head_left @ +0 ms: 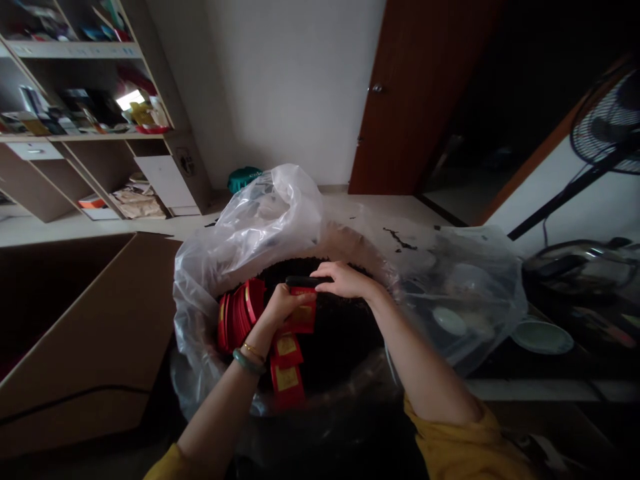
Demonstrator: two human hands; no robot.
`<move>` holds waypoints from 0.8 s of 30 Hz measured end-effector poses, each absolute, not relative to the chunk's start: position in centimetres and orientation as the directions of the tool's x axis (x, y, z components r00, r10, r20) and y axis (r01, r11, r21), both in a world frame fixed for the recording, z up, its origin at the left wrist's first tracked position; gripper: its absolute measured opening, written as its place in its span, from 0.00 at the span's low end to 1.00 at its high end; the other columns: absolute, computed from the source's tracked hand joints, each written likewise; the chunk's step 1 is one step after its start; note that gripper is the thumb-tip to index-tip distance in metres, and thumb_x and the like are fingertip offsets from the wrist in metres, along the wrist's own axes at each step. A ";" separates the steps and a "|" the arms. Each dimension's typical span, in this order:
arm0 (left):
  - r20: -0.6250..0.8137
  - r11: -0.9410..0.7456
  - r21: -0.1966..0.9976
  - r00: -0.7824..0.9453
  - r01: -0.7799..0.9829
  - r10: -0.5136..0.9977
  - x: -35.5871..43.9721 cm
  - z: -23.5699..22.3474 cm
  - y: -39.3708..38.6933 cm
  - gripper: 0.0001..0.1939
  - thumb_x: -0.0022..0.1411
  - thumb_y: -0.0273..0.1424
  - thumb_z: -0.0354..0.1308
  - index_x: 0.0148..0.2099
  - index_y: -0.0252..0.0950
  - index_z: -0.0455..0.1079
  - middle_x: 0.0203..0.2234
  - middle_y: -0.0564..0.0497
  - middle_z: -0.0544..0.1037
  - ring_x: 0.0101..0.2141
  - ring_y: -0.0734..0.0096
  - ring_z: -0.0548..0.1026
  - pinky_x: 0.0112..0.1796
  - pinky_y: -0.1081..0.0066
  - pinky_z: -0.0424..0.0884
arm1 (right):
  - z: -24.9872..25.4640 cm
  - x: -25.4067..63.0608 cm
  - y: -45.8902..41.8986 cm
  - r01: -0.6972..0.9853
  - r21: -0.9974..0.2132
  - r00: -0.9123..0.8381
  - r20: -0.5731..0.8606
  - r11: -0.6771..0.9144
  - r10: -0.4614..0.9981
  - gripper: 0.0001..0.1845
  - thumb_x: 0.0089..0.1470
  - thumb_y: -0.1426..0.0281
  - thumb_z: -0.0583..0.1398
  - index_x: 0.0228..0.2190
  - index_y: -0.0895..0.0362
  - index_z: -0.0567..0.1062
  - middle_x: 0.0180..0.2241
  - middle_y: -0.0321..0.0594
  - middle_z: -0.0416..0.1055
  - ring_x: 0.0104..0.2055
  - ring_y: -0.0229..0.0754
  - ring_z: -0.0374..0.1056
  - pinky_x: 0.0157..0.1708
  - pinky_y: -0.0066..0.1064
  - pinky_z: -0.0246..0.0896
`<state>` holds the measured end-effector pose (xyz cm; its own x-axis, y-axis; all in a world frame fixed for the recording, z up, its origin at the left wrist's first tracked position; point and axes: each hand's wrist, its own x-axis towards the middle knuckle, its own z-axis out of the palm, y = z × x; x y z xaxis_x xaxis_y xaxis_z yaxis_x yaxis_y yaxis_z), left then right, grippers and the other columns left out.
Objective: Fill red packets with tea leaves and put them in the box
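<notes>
My left hand (283, 305) is closed on a small red packet (303, 319) with a gold label, held over the middle of a wide container lined with clear plastic (200, 293). A slim black bar (299, 281) lies across the packet's upper edge. My right hand (343, 279) has its fingers closed around the right end of this bar, close to the packet's corner. Dark loose material, like dry leaves (340, 340), fills the container. On it, a stack of red packets (240, 313) rests at left, and more red packets (287, 381) lie below my left hand.
An open cardboard box (110, 333) stands at left. To the right, a plastic sheet (465, 293) covers part of a surface holding a pale green-rimmed bowl (543, 335) and a glass-lidded pan (580, 263). Farther back are shelves (80, 50), a brown door (415, 93) and a fan (610, 123).
</notes>
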<state>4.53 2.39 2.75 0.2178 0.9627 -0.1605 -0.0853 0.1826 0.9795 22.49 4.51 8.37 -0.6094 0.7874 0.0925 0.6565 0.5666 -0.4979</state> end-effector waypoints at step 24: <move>-0.155 0.175 0.981 0.213 -0.079 0.965 4.1 3.0 2.4 0.23 0.34 0.36 0.72 0.33 0.28 0.77 0.25 0.47 0.80 0.25 0.67 0.75 0.29 0.70 0.70 | 8.3 22.8 4.4 0.670 -0.511 -0.559 0.130 0.538 0.819 0.16 0.50 0.71 0.63 0.43 0.56 0.78 0.39 0.42 0.75 0.41 0.43 0.70 0.44 0.35 0.62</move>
